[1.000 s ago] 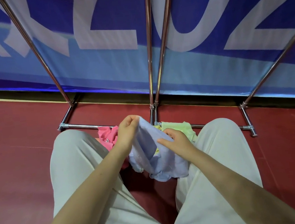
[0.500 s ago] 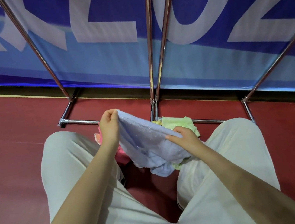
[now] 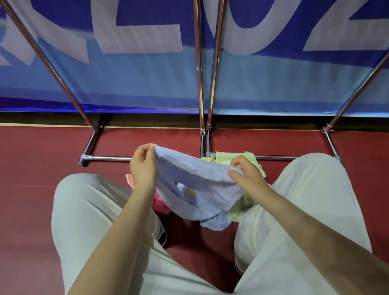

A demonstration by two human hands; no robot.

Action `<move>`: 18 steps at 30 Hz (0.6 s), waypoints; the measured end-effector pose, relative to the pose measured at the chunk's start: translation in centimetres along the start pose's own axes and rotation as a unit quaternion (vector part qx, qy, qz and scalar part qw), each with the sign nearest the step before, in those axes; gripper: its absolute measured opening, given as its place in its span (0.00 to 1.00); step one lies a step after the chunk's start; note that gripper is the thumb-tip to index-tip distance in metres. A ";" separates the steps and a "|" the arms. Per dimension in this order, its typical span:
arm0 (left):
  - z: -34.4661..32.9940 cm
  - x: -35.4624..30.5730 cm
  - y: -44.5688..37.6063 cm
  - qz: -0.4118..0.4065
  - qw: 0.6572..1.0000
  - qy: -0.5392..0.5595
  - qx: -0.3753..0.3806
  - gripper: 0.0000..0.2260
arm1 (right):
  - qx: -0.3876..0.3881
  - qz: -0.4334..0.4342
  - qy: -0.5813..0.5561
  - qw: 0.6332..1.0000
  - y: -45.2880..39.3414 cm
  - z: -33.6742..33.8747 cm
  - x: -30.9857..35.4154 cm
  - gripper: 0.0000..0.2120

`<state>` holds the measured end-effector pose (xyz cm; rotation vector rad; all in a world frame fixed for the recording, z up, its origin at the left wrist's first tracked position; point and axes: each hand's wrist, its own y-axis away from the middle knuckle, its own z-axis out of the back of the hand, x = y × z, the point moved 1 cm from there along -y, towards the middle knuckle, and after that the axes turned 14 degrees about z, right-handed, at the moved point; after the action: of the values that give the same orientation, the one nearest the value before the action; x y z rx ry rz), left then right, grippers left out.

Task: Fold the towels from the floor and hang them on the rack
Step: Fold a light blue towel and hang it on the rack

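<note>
I hold a light blue towel (image 3: 200,183) stretched between both hands above my knees. My left hand (image 3: 143,167) pinches its upper left corner, and my right hand (image 3: 246,173) pinches the edge lower to the right. The towel's lower part hangs crumpled between my legs. Under it on the red floor lie a light green towel (image 3: 250,159) and a pink towel (image 3: 158,203), both partly hidden. The chrome rack (image 3: 199,62) rises just beyond, its base bar (image 3: 110,158) lying on the floor.
My legs in pale trousers (image 3: 88,220) frame the pile on both sides. A blue banner (image 3: 144,80) with large white letters stands behind the rack. Slanted rack poles (image 3: 45,60) spread left and right. Bare red floor (image 3: 17,179) extends to both sides.
My hands have drawn further apart, spreading the blue towel's top edge. The left hand moved left and up; the right hand shifted right along the edge.
</note>
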<state>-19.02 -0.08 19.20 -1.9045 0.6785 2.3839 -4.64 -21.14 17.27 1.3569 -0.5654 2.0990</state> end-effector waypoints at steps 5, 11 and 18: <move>-1.0 0.7 1.2 -0.018 0.999 -0.041 0.026 0.06 | -0.082 0.015 -0.008 0.996 -0.1 0.6 0.2 0.02; -3.3 0.5 3.2 -0.106 0.977 -0.091 0.159 0.10 | -0.032 0.014 -0.015 0.999 -0.4 -1.1 0.9 0.12; -4.8 0.1 5.1 -0.172 0.950 -0.115 0.234 0.13 | -0.003 0.055 -0.014 0.998 -1.8 -2.8 3.1 0.09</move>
<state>-16.07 -6.39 19.97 -1.3927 0.7397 1.9643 -6.35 -17.32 19.13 1.3830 -0.6722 2.1653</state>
